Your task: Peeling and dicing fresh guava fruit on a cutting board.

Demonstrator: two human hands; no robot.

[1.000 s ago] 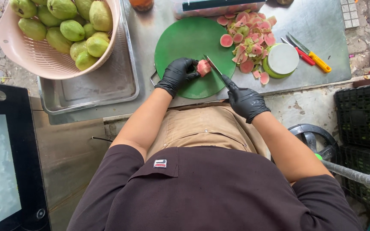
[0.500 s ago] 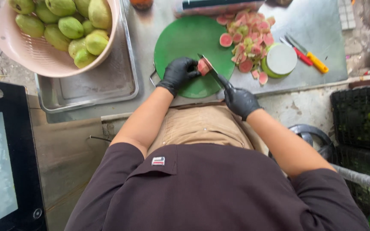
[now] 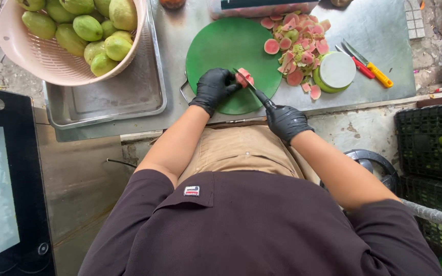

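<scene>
Head view: the left hand [image 3: 214,88], black-gloved, has its fingers [image 3: 229,81] curled over a pink-fleshed fruit piece [image 3: 243,78] on the round green cutting board [image 3: 226,48]. The right hand [image 3: 287,121] is closed around a knife [image 3: 254,92], blade angled into the piece. A clean cut likely calls for fingertips tucked back (they sit close to the edge). Pink slices [image 3: 297,43] crowd the board's right rim beside a green-rimmed lid [image 3: 336,71]; a pink colander of green fruit [image 3: 72,36] sits left on the steel bench [image 3: 384,30].
</scene>
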